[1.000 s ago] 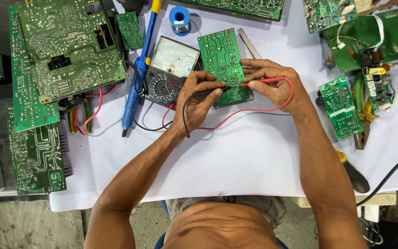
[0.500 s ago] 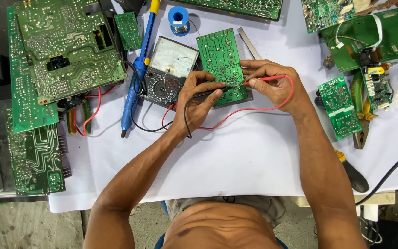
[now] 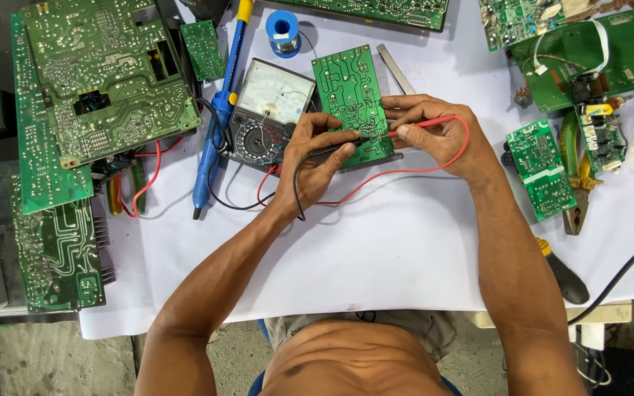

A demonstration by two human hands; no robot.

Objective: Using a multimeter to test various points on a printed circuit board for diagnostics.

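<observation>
Probing step: the left hand (image 3: 315,158) pinches the black probe (image 3: 335,149), the right hand (image 3: 434,132) the red probe (image 3: 423,125), tips on the board (image 3: 352,103); next calls for steady contact beside the meter (image 3: 266,110).

Electronics repair bench: PCBs (image 3: 97,88), multimeter (image 3: 266,110).

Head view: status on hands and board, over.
Left hand pins black probe to green circuit board. Right hand holds red probe on it. Analog meter beside, nothing blocking.
</observation>
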